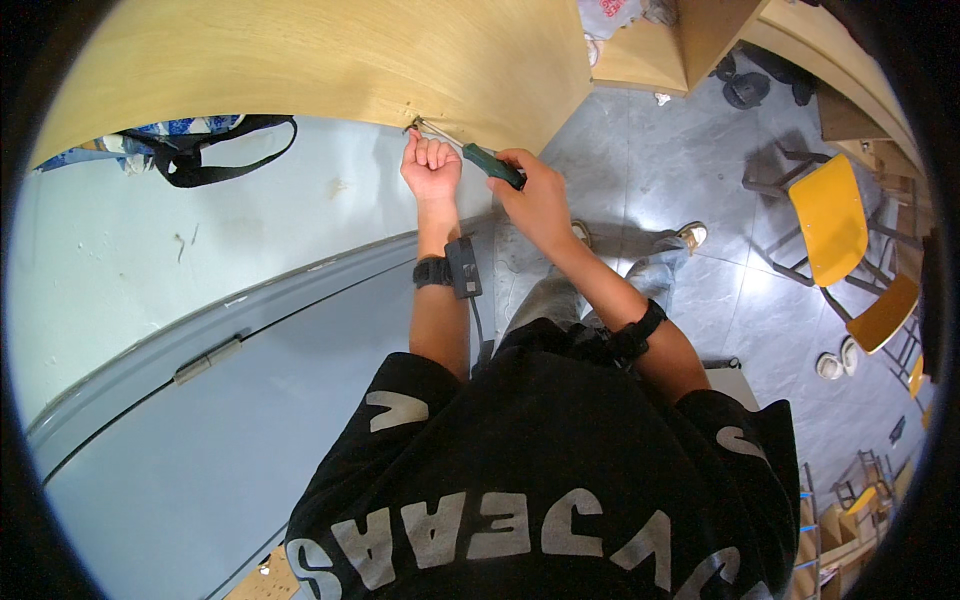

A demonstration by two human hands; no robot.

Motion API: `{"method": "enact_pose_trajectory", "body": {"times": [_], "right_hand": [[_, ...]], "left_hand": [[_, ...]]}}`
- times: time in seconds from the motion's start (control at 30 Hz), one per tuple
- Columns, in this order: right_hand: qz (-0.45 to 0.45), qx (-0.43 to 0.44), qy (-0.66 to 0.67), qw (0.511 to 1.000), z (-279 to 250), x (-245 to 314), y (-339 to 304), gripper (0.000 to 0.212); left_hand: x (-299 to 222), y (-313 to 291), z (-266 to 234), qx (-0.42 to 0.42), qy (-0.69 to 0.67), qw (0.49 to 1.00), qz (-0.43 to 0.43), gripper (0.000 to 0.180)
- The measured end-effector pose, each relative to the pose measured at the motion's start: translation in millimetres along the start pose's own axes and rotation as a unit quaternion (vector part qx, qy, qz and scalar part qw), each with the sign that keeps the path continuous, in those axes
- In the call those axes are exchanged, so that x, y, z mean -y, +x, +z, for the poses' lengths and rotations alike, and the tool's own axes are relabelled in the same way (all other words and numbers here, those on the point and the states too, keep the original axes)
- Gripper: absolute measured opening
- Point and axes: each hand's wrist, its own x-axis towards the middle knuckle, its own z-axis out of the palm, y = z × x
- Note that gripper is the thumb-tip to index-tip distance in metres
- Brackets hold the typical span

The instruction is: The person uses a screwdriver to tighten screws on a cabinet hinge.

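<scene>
My right hand [537, 198] is wrapped round the dark green handle of a screwdriver [482, 158]. The metal shaft slants up and left to the edge of a light wooden panel [330, 55]. At its tip sits a small dark metal fitting [411, 124], too small to make out clearly. My left hand [432, 172] is closed just below that spot, thumb and fingertips pinched against the fitting or something on it. What those fingers hold is hidden. Both wrists wear black straps, and the left one carries a small black box.
A blue-patterned cloth and black strap [235, 150] hang below the panel at left. A grey-blue door [270, 420] lies lower left. To the right stand a yellow chair [828, 220] and white shoes [838, 360] on grey tiles. Wooden shelving [640, 55] is at the top.
</scene>
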Motion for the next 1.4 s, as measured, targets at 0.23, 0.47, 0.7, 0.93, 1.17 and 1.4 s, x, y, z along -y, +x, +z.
{"method": "enact_pose_trajectory", "body": {"times": [0.23,0.47,0.7,0.93,1.17,1.4], "right_hand": [[-0.002,-0.001,-0.008,1.000,2,-3,3,0.031],[0.003,-0.010,0.007,1.000,0,-5,6,0.030],[0.000,-0.007,-0.030,1.000,-2,-7,9,0.029],[-0.008,-0.013,-0.014,1.000,-1,-5,7,0.027],[0.001,-0.011,-0.010,1.000,-3,-4,8,0.028],[-0.005,-0.013,-0.018,1.000,-2,-4,8,0.028]], "left_hand": [[-1,7,23,-0.084,0.229,0.969,0.027,0.025],[10,4,22,-0.101,0.307,0.946,-0.020,0.032],[5,12,27,-0.132,0.331,0.934,0.000,0.025],[-1,11,26,-0.118,0.337,0.934,-0.017,0.025],[12,12,18,-0.057,0.217,0.974,-0.011,0.028],[25,17,8,0.038,0.151,0.988,-0.011,0.031]]}}
